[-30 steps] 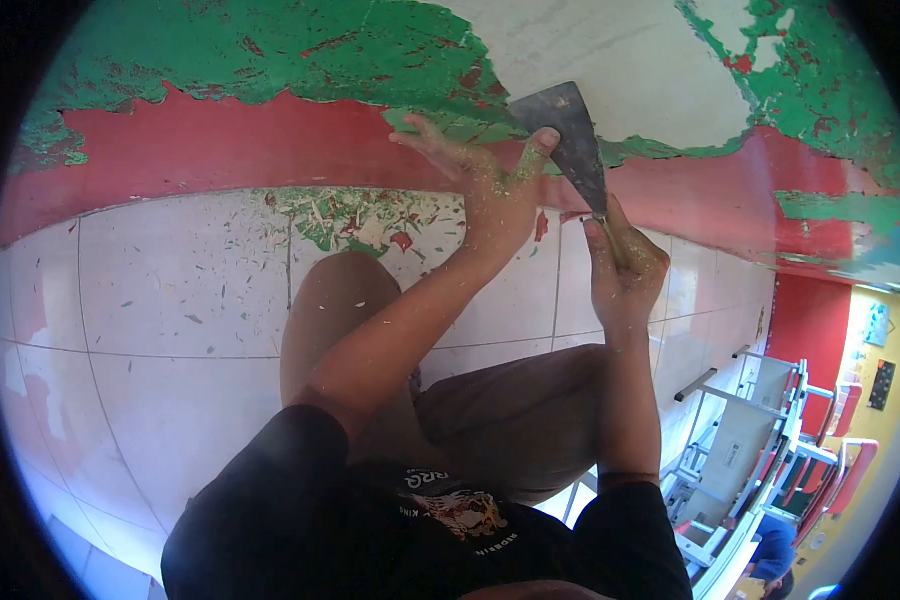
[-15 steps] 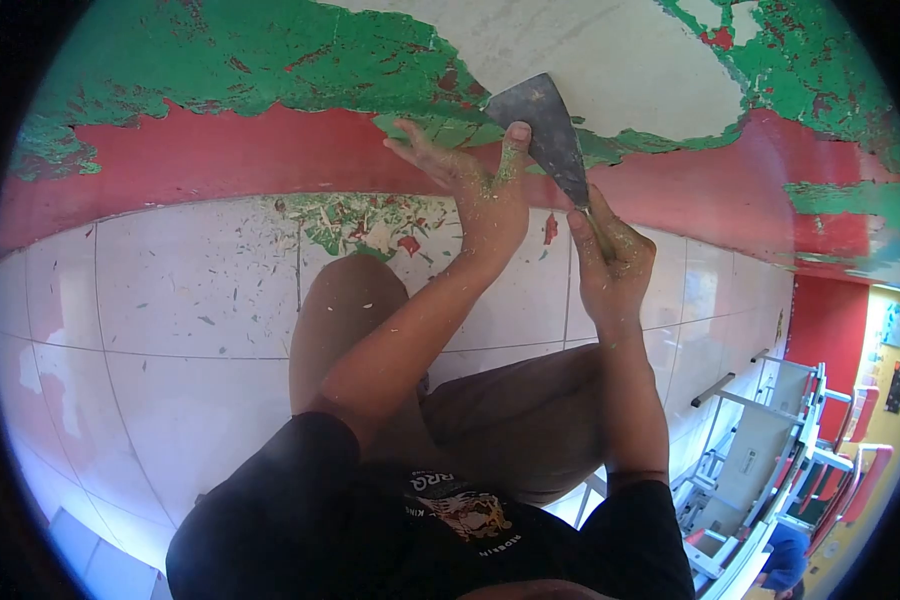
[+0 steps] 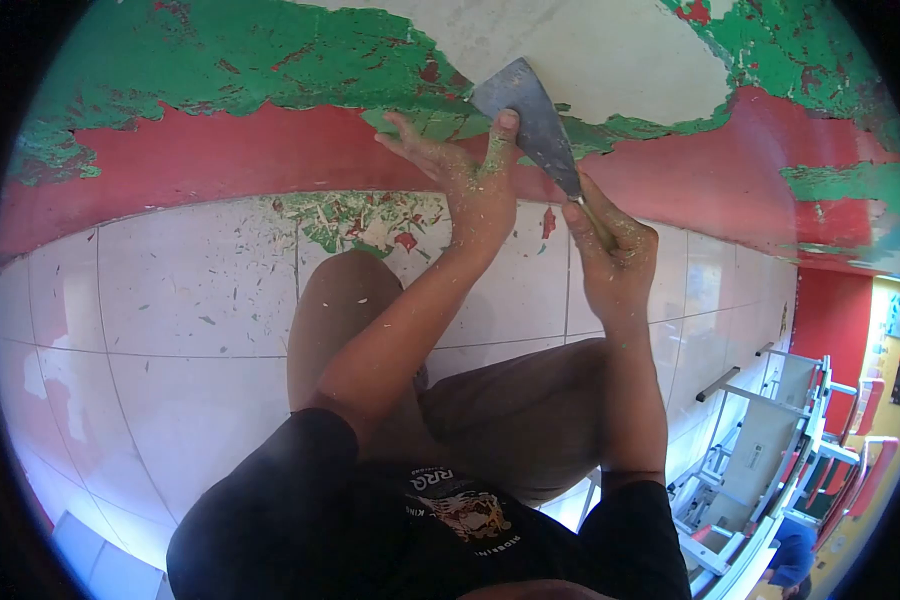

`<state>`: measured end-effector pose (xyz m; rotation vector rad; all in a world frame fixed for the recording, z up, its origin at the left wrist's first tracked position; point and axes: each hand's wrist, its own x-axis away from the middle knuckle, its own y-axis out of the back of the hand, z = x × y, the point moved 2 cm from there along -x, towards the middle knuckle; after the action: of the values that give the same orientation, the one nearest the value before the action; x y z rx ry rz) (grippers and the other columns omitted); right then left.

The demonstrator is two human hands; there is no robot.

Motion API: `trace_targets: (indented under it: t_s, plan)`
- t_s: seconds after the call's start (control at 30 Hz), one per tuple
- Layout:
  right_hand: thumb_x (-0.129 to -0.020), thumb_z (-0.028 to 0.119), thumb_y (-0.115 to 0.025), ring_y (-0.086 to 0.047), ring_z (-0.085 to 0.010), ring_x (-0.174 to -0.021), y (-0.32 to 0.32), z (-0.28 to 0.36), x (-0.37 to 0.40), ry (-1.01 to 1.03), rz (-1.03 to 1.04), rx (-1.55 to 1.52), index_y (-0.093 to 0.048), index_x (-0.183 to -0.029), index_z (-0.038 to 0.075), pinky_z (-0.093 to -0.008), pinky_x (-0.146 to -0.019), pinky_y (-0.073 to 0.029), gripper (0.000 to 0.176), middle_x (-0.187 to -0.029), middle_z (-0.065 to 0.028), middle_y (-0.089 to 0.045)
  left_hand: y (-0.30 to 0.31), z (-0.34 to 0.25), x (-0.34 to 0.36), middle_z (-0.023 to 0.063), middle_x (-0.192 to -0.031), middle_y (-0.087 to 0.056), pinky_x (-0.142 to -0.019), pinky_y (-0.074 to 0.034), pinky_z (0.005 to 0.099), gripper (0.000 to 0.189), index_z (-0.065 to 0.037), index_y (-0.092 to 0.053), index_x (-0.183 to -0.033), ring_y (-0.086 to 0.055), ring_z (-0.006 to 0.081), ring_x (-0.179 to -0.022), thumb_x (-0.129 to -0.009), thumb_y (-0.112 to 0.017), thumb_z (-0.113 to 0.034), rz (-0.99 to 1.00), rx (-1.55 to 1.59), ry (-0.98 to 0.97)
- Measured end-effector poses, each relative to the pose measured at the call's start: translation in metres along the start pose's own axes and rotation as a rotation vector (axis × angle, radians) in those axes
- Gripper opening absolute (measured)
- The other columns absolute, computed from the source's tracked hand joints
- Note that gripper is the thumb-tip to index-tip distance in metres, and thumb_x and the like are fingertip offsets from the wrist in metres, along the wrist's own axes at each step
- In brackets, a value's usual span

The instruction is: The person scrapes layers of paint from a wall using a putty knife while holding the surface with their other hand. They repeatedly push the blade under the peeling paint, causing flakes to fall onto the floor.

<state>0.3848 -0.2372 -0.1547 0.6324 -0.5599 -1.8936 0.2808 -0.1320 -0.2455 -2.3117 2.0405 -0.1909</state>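
My right hand [image 3: 618, 245] is wrapped round the handle of a scraper [image 3: 538, 118] with a wide grey metal blade. The blade lies against the wall, its broad edge where green paint [image 3: 350, 65] borders a bare pale patch [image 3: 580, 50]. My left hand [image 3: 475, 185] has its thumb on the blade near the broad end, while its fingers spread apart toward the wall. Green paint flecks dot both hands. Below the green runs a band of red paint [image 3: 240, 150].
Paint chips [image 3: 370, 225] in green, red and white lie on the white floor tiles [image 3: 195, 270] along the wall's foot. My bent knee [image 3: 345, 300] is close to them. Folded metal-framed furniture [image 3: 760, 440] stands at the right, with part of a person in blue [image 3: 792, 555] beyond.
Both hands and the scraper have shifted slightly up and left in the view, and the wall's paint edges shift a little too. The grip looks the same.
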Motion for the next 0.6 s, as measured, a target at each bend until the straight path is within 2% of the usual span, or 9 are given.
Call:
trace_targets:
  t_s: [0.03,0.1,0.23,0.3,0.4,0.43,0.5,0.6]
  plan:
    - [-0.096,0.013,-0.073,-0.052,-0.0075,-0.062,0.001,0.003,-0.001,0.002,0.003,0.001,-0.068,-0.132,0.001,-0.0257,-0.062,-0.047,0.038,-0.071,-0.0043,-0.069,0.0,-0.001,0.0,0.0361,-0.155,0.035,-0.122,0.0,0.0598,0.133,0.006,0.025,-0.154,0.032,0.0472,-0.148,-0.09,-0.071,-0.059,-0.003,0.002,0.001]
    - [-0.097,0.015,-0.072,-0.052,-0.0061,-0.065,0.003,0.009,-0.003,-0.121,0.047,0.001,-0.066,-0.134,0.001,-0.0233,-0.064,-0.046,0.039,-0.074,-0.0014,-0.067,0.0,-0.002,-0.001,0.0364,-0.155,0.034,-0.122,0.0,0.0599,0.135,0.008,0.025,-0.153,0.032,0.0473,-0.147,-0.089,-0.073,-0.059,-0.005,0.064,-0.005]
    - [-0.097,0.017,-0.072,-0.051,-0.0053,-0.068,-0.002,0.011,-0.004,-0.034,0.005,0.014,-0.066,-0.134,0.001,-0.022,-0.066,-0.045,0.04,-0.075,-0.0016,-0.067,-0.001,-0.002,-0.004,0.0362,-0.155,0.034,-0.122,0.0,0.0599,0.137,0.009,0.026,-0.152,0.032,0.0467,-0.147,-0.088,-0.075,-0.059,0.009,0.113,0.054]
    - [-0.098,0.017,-0.072,-0.051,-0.0053,-0.069,-0.003,0.013,-0.002,-0.042,-0.025,0.069,-0.066,-0.135,0.003,-0.0219,-0.066,-0.045,0.041,-0.076,-0.0015,-0.067,-0.002,-0.003,-0.004,0.0358,-0.155,0.034,-0.123,0.0,0.0586,0.139,0.009,0.026,-0.152,0.027,0.0465,-0.149,-0.087,-0.075,-0.06,0.009,0.032,0.028]
    - [-0.097,0.017,-0.072,-0.052,-0.0054,-0.069,-0.004,0.025,-0.005,-0.024,-0.045,0.072,-0.067,-0.135,0.004,-0.0216,-0.067,-0.045,0.04,-0.076,-0.0019,-0.068,-0.002,-0.008,-0.004,0.0357,-0.156,0.032,-0.123,-0.001,0.0577,0.138,0.009,0.026,-0.152,0.022,0.0471,-0.15,-0.087,-0.075,-0.06,0.012,0.102,0.075]
    - [-0.097,0.017,-0.072,-0.052,-0.0054,-0.069,-0.003,0.029,-0.005,-0.023,-0.042,0.073,-0.067,-0.135,0.004,-0.0216,-0.067,-0.045,0.04,-0.076,-0.0019,-0.068,-0.001,-0.007,-0.005,0.0357,-0.156,0.032,-0.123,-0.001,0.0577,0.138,0.009,0.026,-0.152,0.022,0.0471,-0.15,-0.087,-0.075,-0.06,0.009,0.103,0.076]
    - [-0.098,0.016,-0.072,-0.051,-0.0052,-0.069,-0.001,0.033,-0.007,-0.035,-0.047,0.115,-0.067,-0.134,0.004,-0.022,-0.066,-0.045,0.038,-0.077,-0.0008,-0.069,0.0,-0.004,-0.007,0.0353,-0.156,0.033,-0.124,0.004,0.0537,0.138,0.01,0.031,-0.148,0.031,0.0451,-0.148,-0.09,-0.065,-0.069,0.052,0.083,0.061]
    - [-0.097,0.014,-0.072,-0.05,-0.0064,-0.064,0.002,0.034,-0.009,0.041,-0.057,0.173,-0.069,-0.132,0.003,-0.0234,-0.063,-0.044,0.036,-0.07,-0.0045,-0.066,-0.001,-0.002,-0.007,0.0343,-0.157,0.033,-0.124,0.002,0.053,0.138,0.01,0.03,-0.149,0.028,0.0445,-0.149,-0.089,-0.065,-0.07,0.037,-0.014,0.096]
